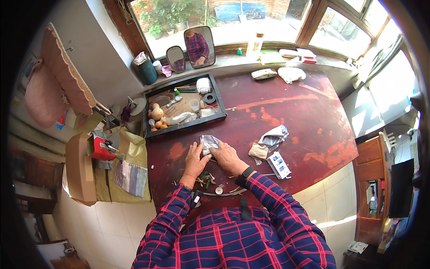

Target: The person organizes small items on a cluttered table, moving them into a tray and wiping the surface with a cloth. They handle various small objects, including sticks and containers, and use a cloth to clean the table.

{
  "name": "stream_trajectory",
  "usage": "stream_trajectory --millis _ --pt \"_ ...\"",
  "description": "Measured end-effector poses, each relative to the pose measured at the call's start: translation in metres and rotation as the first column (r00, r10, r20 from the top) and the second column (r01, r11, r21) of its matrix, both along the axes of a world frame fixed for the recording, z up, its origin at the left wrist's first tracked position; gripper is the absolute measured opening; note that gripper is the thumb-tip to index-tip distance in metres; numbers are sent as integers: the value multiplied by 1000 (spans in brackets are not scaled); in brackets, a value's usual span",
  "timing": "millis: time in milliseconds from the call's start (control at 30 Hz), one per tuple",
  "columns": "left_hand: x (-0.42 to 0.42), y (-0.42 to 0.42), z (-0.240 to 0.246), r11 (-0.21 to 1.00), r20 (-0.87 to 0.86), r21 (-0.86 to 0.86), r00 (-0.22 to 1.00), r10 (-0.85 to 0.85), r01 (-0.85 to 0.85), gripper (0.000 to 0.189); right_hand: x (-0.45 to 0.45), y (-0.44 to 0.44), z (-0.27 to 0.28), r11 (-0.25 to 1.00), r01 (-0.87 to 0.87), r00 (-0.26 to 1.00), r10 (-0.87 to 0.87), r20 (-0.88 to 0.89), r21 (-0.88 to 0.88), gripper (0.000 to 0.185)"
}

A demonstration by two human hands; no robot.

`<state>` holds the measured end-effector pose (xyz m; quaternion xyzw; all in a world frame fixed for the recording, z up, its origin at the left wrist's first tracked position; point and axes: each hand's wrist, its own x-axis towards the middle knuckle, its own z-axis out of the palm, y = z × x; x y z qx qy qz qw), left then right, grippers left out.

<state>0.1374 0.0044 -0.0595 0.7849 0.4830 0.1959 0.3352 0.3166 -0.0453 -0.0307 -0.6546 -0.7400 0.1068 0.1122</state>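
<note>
On the dark red tabletop (242, 124) lies a small folded cloth (209, 141) in grey and white. My left hand (195, 162) holds its left edge, with the thumb along the near side. From the right, my right hand (228, 157) grips the cloth's near right corner, fingers curled down over it. Both palms hide part of the fabric. Below my wrists are several small green and pale pieces (205, 178), too small to name, and a small round white cap (219, 190). A thin grey tube (231, 193) curves beneath my right forearm.
A black-framed wooden tray (184, 126) holds gourds, a tape roll and a plastic cup. To the right lie a striped cloth bundle (273, 135), a beige cloth (258, 151) and a white box (278, 164). Two mirrors, including a larger one (199, 47), lean by the window.
</note>
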Motion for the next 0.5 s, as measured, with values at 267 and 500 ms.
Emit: stream_trajectory --millis 267,500 --pt "-21 8 11 995 -11 71 998 69 -68 70 9 22 6 966 203 968 -172 -184 163 16" --pt "-36 24 20 988 -63 107 991 118 -111 71 -7 51 -13 887 435 898 -415 -145 154 28"
